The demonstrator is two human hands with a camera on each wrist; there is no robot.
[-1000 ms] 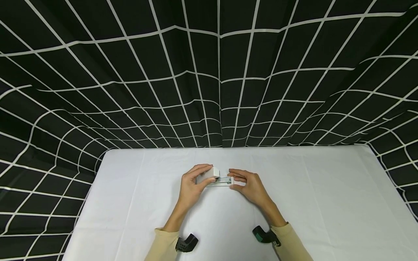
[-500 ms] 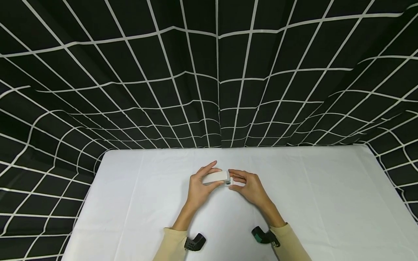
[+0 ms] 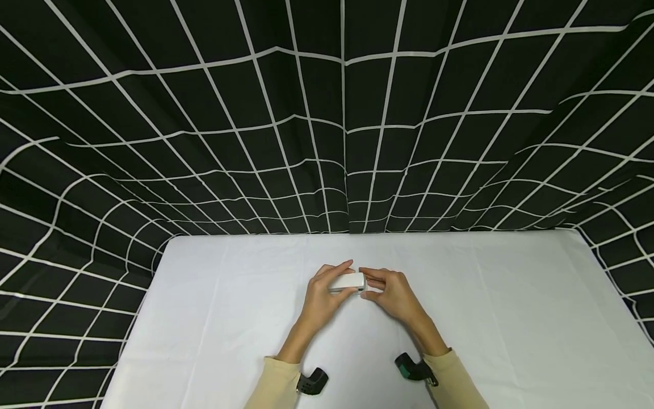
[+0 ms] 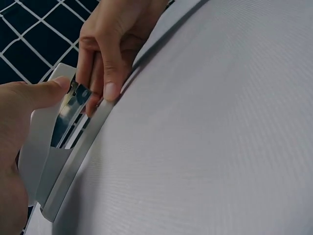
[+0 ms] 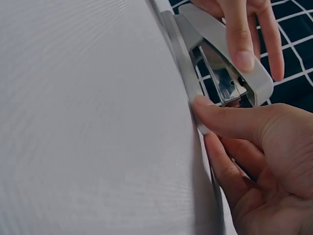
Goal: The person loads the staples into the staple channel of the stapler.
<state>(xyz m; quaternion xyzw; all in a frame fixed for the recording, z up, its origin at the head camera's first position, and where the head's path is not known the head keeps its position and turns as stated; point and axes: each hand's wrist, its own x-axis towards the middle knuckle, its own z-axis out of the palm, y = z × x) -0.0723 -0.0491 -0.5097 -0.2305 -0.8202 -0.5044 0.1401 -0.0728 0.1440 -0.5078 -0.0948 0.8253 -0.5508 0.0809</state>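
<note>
A white stapler (image 3: pixel 349 280) lies on the table between both hands in the head view. My left hand (image 3: pixel 321 294) holds its upper arm, thumb on the near side and fingers on the far side. My right hand (image 3: pixel 395 294) pinches the front end of the base. In the left wrist view the top cover (image 4: pixel 41 139) stands at an angle above the base (image 4: pixel 80 154), with the shiny metal magazine (image 4: pixel 68 117) between them. In the right wrist view my right thumb (image 5: pixel 230 117) presses on the base tip, below the raised nose of the cover (image 5: pixel 261 83).
A white cloth covers the table (image 3: pixel 511 318). Black curtains with a white grid (image 3: pixel 286 142) hang behind it and along both sides. A black camera is strapped at each wrist, beside the beige sleeves (image 3: pixel 276 383).
My left hand has moved right and swung the stapler's cover down over the metal track that showed earlier. My right hand stays at the front end of the base.
</note>
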